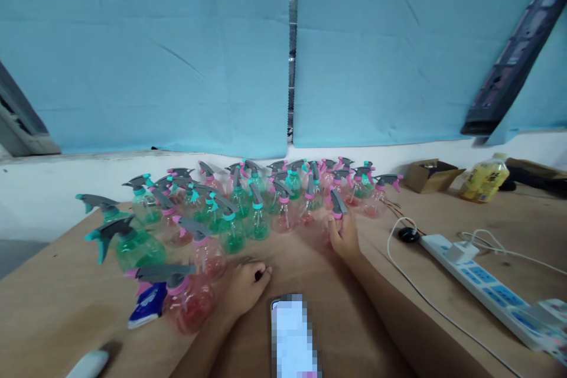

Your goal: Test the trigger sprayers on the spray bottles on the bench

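My right hand (345,237) is wrapped round the neck of a pink spray bottle (338,205) with a grey trigger head, which stands upright at the front of a crowd of bottles. My fingers hide much of its body. My left hand (248,287) rests on the table, its fingers loosely curled in, with nothing seen in them. Beside my left forearm is a pink spray bottle (190,301), with another pink bottle (208,254) just behind it. A green spray bottle (233,230) and several more green and pink ones stand beyond my hands.
A phone (292,336) lies between my forearms. A blue packet (148,305) sits at left, near a white object (88,364). On the right are a power strip (482,289) with cables, a black round object (408,234), a cardboard box (432,177) and a yellow-labelled bottle (484,180).
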Demonstrator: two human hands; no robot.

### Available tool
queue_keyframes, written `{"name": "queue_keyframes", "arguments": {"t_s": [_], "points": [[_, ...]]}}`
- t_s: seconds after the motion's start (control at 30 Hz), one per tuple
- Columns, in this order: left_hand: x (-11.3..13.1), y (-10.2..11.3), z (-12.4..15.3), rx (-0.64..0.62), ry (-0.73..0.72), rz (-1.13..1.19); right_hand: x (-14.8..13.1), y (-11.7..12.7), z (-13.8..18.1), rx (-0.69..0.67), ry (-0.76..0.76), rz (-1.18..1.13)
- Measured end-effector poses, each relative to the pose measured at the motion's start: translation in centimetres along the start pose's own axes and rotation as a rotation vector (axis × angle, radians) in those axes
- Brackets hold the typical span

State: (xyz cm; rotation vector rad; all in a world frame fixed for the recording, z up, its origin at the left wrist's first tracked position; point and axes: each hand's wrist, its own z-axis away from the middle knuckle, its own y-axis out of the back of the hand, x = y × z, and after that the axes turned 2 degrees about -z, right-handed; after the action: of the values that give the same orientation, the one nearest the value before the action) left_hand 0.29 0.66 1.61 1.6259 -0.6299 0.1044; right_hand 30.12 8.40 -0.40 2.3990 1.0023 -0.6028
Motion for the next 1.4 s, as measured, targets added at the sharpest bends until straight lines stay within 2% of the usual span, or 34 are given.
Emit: {"name": "queue_keyframes", "arguments": {"t_s": [0.13,0.27,0.47,0.67,0.8,0.83,0.9,1.0,1.07,1.17,1.27,1.4], "points": [[-0.1,-0.1,0.0,0.002,-0.001,-0.016,1.2,-0.2,0.7,0.015,0.025,0.044],[0.0,0.0,-0.1,-0.014,0.0,-0.01,2.4,-0.7,1.2,0.047,-0.038,0.062],[0.1,0.0,-0.1,-0.012,0.017,-0.022,1.6,-1.2,1.1,0.15,-0.155,-0.095],[0.1,0.0,-0.2,-0.028,0.024,0.002,0.1,-0.2,0.1,0.277,-0.018,-0.119],[0.3,0.2,-0.2,-0.022,-0.001,-0.021,-1.5,0.9,-0.1,0.312,0.246,-0.102],[0.4,0.3,-0.2,-0.02,-0.006,-0.029,-2.1,1.1,0.0,0.261,0.31,-0.098],[0.5,0.4,-0.1,-0.024,-0.01,-0.05,-3.4,1.3,0.6,0.048,0.392,-0.111],[0.9,0.8,0.2,0.009,-0.029,-0.092,-5.1,0.6,1.9,-0.345,0.42,-0.186],[1.4,1.1,0.4,0.049,-0.052,-0.128,-5.7,-0.3,2.9,-0.49,0.418,-0.226],[2.2,1.9,0.9,0.085,-0.081,-0.172,-6.1,-1.7,4.0,-0.59,0.384,-0.251],[3.3,2.8,1.8,0.119,-0.103,-0.155,-6.2,-2.3,4.5,-0.622,0.343,-0.249],[4.0,4.1,5.2,0.141,-0.178,-0.064,-6.0,-2.2,4.5,-0.63,0.319,-0.242]]}}
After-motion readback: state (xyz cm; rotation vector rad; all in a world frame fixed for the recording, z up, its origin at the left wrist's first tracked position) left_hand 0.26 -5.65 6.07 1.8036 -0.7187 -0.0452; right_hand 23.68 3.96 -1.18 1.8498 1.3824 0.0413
